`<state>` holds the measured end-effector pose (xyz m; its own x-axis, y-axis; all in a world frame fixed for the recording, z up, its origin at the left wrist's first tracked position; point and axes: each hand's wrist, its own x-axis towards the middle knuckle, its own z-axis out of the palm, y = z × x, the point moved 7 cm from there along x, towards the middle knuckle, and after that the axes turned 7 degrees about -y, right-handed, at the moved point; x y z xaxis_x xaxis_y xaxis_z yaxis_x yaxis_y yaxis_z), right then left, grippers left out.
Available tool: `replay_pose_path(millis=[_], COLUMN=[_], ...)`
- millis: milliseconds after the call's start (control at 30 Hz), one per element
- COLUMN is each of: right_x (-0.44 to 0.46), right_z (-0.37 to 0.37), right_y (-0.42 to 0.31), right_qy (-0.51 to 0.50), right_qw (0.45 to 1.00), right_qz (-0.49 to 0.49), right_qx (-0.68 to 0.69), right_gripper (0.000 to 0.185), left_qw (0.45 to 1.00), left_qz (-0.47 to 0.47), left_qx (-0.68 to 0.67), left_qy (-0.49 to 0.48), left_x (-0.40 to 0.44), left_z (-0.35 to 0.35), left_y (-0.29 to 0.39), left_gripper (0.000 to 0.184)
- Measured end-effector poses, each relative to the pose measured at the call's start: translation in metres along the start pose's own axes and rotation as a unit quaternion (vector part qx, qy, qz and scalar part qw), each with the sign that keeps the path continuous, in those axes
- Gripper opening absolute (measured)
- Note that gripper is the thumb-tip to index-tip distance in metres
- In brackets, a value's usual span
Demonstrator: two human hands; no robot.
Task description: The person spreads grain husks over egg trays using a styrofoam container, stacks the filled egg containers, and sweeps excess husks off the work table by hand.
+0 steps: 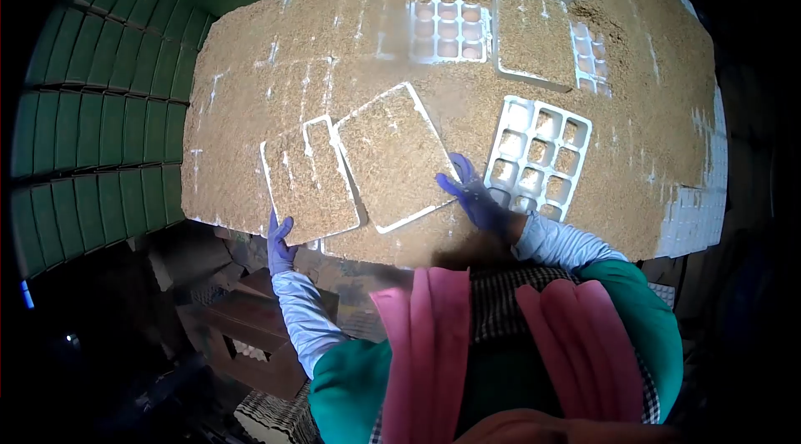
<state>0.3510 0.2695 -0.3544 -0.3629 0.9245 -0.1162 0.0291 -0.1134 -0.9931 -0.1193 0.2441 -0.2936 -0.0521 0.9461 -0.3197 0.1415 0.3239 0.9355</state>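
Two white-rimmed trays topped with tan, husk-like grain lie edge to edge near the front of the table. My left hand (282,245), in a purple glove, is closed on the lower left corner of the left tray (313,181), its thumb at the rim. The right tray (396,156) is tilted against it. At that tray's right edge is my right hand (474,194), also gloved, with its fingers bent at the rim; part of its grip is hidden. Beside my right wrist rests a white compartment tray (538,152) with grain in its cells.
Grain covers the wide work surface (242,123). Farther back are a tray with round, egg-like items (449,29), a grain-covered tray (536,35) and a partly buried tray (591,60). Green boxes (100,139) are stacked at left. A brown crate (250,331) stands below the table.
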Motion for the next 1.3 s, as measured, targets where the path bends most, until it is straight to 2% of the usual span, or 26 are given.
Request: replay_pose_path(millis=[67, 133, 167, 200, 233, 267, 300, 333, 367, 400, 433, 467, 567, 600, 667, 733, 800, 833, 867, 967, 1000, 1033, 1133, 1200, 1267, 1300], right_x=[0.007, 0.014, 0.018, 0.025, 0.032, 0.042, 0.054, 0.062, 0.068, 0.06, 0.06, 0.06, 0.056, 0.063, 0.05, 0.05, 0.056, 0.055, 0.054, 0.049, 0.049, 0.046, 0.033, 0.031, 0.009, -0.006], right_z=[-0.002, -0.018, -0.03, -0.055, -0.079, -0.116, -0.17, -0.235, -0.306, -0.347, -0.37, -0.375, -0.371, -0.375, -0.345, -0.337, -0.346, -0.343, -0.346, -0.332, -0.32, -0.305, -0.26, -0.218, -0.178, -0.158], right_y=[-0.032, -0.083, -0.099, -0.133, -0.166, -0.205, -0.208, -0.196, -0.165, -0.142, -0.103, -0.071, -0.081, -0.081, -0.092, -0.094, -0.088, -0.097, -0.111, -0.142, -0.157, -0.174, -0.198, -0.197, -0.205, -0.209], right_qy=[-0.051, -0.162, -0.138, -0.084, -0.03, 0.055, 0.139, 0.294, 0.402, 0.44, 0.338, 0.221, 0.225, 0.273, 0.278, 0.285, 0.297, 0.275, 0.276, 0.269, 0.277, 0.283, 0.292, 0.233, 0.168, 0.154], right_qw=[0.989, 0.936, 0.927, 0.94, 0.95, 0.969, 0.964, 0.904, 0.778, 0.808, 0.875, 0.905, 0.902, 0.913, 0.928, 0.924, 0.918, 0.909, 0.908, 0.924, 0.931, 0.935, 0.94, 0.965, 0.968, 0.958], right_qz=[0.065, 0.057, -0.003, 0.006, 0.013, 0.086, 0.057, 0.047, -0.015, 0.089, 0.211, 0.326, 0.287, 0.106, 0.225, 0.225, 0.081, 0.115, 0.065, -0.019, -0.028, -0.036, 0.046, 0.051, -0.028, -0.049], right_qx=[-0.121, -0.307, -0.349, -0.332, -0.311, -0.223, -0.218, -0.307, -0.483, -0.382, -0.276, -0.158, -0.231, -0.284, -0.101, -0.118, -0.25, -0.291, -0.308, -0.27, -0.234, -0.21, -0.173, -0.112, -0.186, -0.236], right_gripper=[0.054, 0.063, 0.064, 0.064, 0.065, 0.064, 0.066, 0.065, 0.068, 0.057, 0.05, 0.045, 0.057, 0.058, 0.072, 0.076, 0.069, 0.06, 0.057, 0.05, 0.048, 0.046, 0.048, 0.06, 0.078, 0.086], left_qw=[0.986, 0.989, 0.997, 0.997, 0.988, 0.986, 0.974, 0.953, 0.947, 0.938, 0.949, 0.943, 0.976, 0.979, 0.962, 0.939, 0.944, 0.944, 0.946, 0.964, 0.967, 0.967, 0.975, 0.972, 0.985, 0.988], left_qz=[-0.067, -0.092, -0.064, -0.032, -0.124, -0.091, -0.062, -0.041, 0.01, 0.062, 0.081, 0.112, 0.112, 0.101, 0.13, 0.165, 0.081, 0.064, 0.045, 0.04, 0.05, 0.077, 0.158, 0.089, 0.076, 0.043], left_qx=[-0.152, -0.113, -0.042, 0.028, 0.058, 0.136, 0.219, 0.298, 0.317, 0.336, 0.297, 0.309, 0.175, 0.135, 0.105, 0.144, 0.144, 0.151, 0.155, -0.001, -0.037, -0.028, -0.046, -0.138, -0.085, -0.12], left_qy=[0.011, 0.015, -0.026, -0.067, -0.069, -0.037, 0.002, 0.046, 0.054, 0.066, 0.068, 0.053, -0.064, -0.112, -0.215, -0.266, -0.284, -0.285, -0.282, -0.265, -0.249, -0.242, -0.148, -0.169, -0.129, -0.087], left_x=[0.014, 0.012, 0.02, 0.031, 0.036, 0.04, 0.042, 0.044, 0.045, 0.039, 0.039, 0.037, 0.06, 0.073, 0.112, 0.169, 0.241, 0.269, 0.289, 0.279, 0.254, 0.261, 0.222, 0.163, 0.134, 0.11], left_z=[-0.003, 0.015, 0.01, 0.006, 0.002, -0.003, -0.008, -0.012, 0.008, 0.037, 0.06, 0.089, 0.182, 0.219, 0.306, 0.395, 0.47, 0.495, 0.512, 0.5, 0.483, 0.477, 0.421, 0.368, 0.304, 0.271], left_y=[-0.022, 0.019, 0.02, 0.022, 0.017, 0.02, 0.024, 0.028, 0.059, 0.102, 0.124, 0.15, 0.18, 0.189, 0.204, 0.212, 0.183, 0.169, 0.164, 0.183, 0.216, 0.204, 0.22, 0.248, 0.227, 0.214], left_gripper=[0.067, 0.065, 0.064, 0.062, 0.061, 0.058, 0.056, 0.053, 0.052, 0.051, 0.05, 0.049, 0.052, 0.053, 0.059, 0.074, 0.077, 0.075, 0.073, 0.062, 0.056, 0.057, 0.067, 0.073, 0.081, 0.076])
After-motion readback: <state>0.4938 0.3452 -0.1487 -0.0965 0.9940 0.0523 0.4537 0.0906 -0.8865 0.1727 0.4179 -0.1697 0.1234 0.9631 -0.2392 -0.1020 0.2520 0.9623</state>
